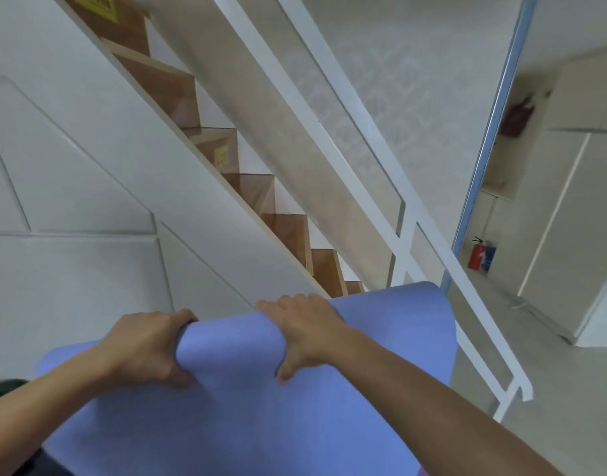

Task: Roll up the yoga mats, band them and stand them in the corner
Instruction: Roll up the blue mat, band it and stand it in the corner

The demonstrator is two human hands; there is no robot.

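Head view, looking down and forward. Both hands on one blue mat (247,389), held up in front of the body at the foot of the stairs (178,97).

Left hand (147,348): fingers curled over the mat's far edge at its left side, thumb pressed on the near face. Firm grip.

Right hand (309,334): fingers hooked over the same far edge further right, thumb (286,371) pointing down on the near face. Also gripping.

Mat: the top edge curves over away from the camera, forming a loose bend between and beyond the hands; to the right of the right hand the edge rises in a rounded hump. The sheet hangs down towards the camera and fills the lower middle of the view. Cannot tell whether any part is rolled tight. No band visible on it.

Surroundings: wooden stair treads climbing to the upper left, white panelled wall (71,201) below them, white railing (381,159) running diagonally to the lower right. Red extinguisher (476,255) on the floor at the right, near white cabinets (563,207). Dark red bag (516,120) hanging higher up in an open shelf.
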